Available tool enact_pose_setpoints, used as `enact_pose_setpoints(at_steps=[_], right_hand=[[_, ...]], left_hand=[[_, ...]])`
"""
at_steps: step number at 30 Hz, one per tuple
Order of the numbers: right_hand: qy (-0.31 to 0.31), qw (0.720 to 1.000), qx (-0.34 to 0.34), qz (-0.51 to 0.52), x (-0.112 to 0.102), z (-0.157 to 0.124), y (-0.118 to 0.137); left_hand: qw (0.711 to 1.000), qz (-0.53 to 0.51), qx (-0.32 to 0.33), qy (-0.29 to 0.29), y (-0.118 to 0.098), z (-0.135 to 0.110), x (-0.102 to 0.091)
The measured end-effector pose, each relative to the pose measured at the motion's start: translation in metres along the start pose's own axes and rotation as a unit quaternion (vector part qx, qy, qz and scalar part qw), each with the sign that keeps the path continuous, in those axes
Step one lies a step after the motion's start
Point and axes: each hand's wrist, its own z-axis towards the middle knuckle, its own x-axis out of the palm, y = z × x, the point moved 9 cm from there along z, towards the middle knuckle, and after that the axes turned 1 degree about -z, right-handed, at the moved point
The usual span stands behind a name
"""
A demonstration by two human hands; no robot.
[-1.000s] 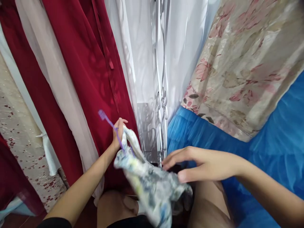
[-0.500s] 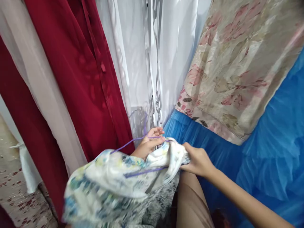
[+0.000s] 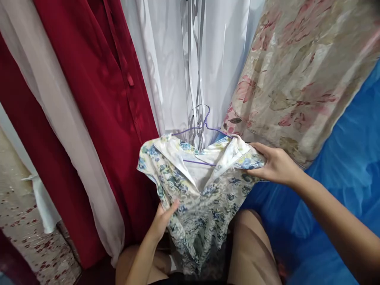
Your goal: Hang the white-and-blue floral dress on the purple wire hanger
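Note:
A white garment with a blue and yellow flower print (image 3: 202, 190) hangs on a thin purple wire hanger (image 3: 204, 124) in front of me, its collar open toward me. My right hand (image 3: 274, 164) grips the garment's right shoulder, fingers closed on the cloth. My left hand (image 3: 163, 219) pinches the left side of the garment lower down, thumb on the print. The hanger's hook rises above the collar, and its lower bar shows inside the neckline. My bare knees (image 3: 252, 245) lie below the cloth.
A dark red curtain (image 3: 97, 99) and a pale beige strip hang at the left. Sheer white fabric (image 3: 166, 67) and a metal grille fill the middle behind. A pink flowered cloth (image 3: 305, 75) lies over blue tulle (image 3: 335, 190) at the right.
The garment has been spread out on the hanger and now faces me. My left hand moved from the hanger's hook down to the garment's left side; my right hand shifted to the shoulder.

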Motion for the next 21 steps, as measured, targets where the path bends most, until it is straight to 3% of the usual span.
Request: enact_pose_setpoints(at_steps=[4, 6, 9, 10, 11, 12, 14, 16, 18, 21], right_hand=[[-0.028, 0.987, -0.114, -0.111, 0.006, -0.023, 0.012], [-0.099, 0.98, -0.13, -0.109, 0.004, -0.042, 0.02], [-0.274, 0.958, -0.085, -0.014, 0.008, -0.089, 0.03], [-0.33, 0.941, -0.051, 0.057, 0.015, -0.108, 0.029], [-0.346, 0.93, 0.0, 0.124, 0.032, -0.121, 0.024], [-0.31, 0.933, 0.043, 0.176, 0.058, -0.128, 0.022], [-0.11, 0.955, 0.118, 0.249, 0.131, -0.127, 0.023], [0.042, 0.949, 0.155, 0.271, 0.187, -0.127, 0.028], [0.09, 0.952, 0.161, 0.245, 0.21, -0.123, 0.029], [0.101, 0.957, 0.135, 0.236, 0.214, -0.115, 0.033]], left_hand=[[1.0, 0.0, -0.028, 0.0, 0.047, -0.034, 0.005], [0.999, -0.02, -0.037, -0.01, 0.062, -0.043, 0.009], [0.996, -0.05, -0.055, -0.041, 0.077, -0.052, 0.016], [0.996, -0.056, -0.056, -0.047, 0.078, -0.055, 0.02], [0.996, -0.058, -0.054, -0.048, 0.077, -0.058, 0.024], [0.996, -0.055, -0.05, -0.043, 0.074, -0.061, 0.028], [0.998, -0.036, -0.041, -0.024, 0.066, -0.068, 0.036], [0.999, -0.019, -0.037, -0.004, 0.06, -0.073, 0.041], [0.999, -0.011, -0.036, 0.001, 0.056, -0.078, 0.039], [0.999, -0.004, -0.054, -0.008, 0.06, -0.08, 0.032]])
